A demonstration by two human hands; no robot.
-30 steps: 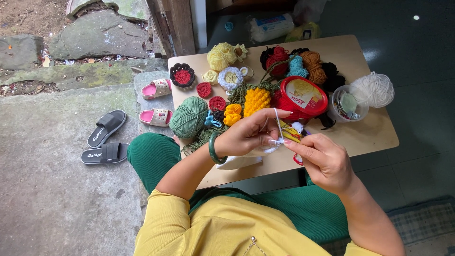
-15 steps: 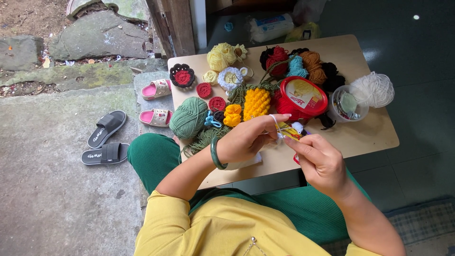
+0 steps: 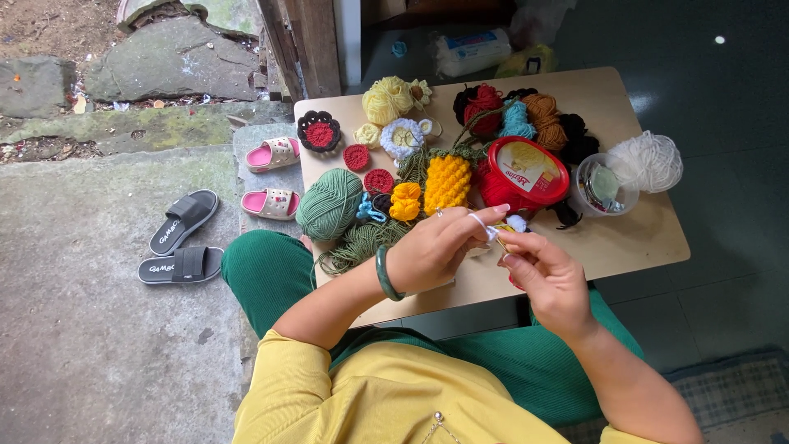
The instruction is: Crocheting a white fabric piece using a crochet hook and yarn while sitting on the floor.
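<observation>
Sitting at the near edge of a low tan table (image 3: 641, 238), the person works with both hands raised just above its front strip, the only bare wood; the rest of the top is crowded with yarn. Left of the table, open concrete floor holds 2 black slides (image 3: 177, 238) and 2 pink sandals (image 3: 271, 177); right of it, dark tile lies open. Packages: a round red tub with a red-and-yellow printed lid (image 3: 526, 171) sits mid-table, a clear plastic cup (image 3: 606, 185) stands just right of it, and a white bag with blue print (image 3: 470, 49) lies on the floor beyond the far edge. A green yarn ball (image 3: 329, 203) rests near the table's left edge, a yellow crocheted piece (image 3: 446, 182) beside the tub, white yarn (image 3: 649, 160) at the right. Left hand (image 3: 436, 251), with a green bangle at the wrist, has its fingers closed together on a small white crochet piece (image 3: 514, 222) with a strand looped over the forefinger. Right hand (image 3: 551, 275) pinches shut on a thin crochet hook (image 3: 501, 238), its tip meeting the white piece between both hands, just in front of the tub.
</observation>
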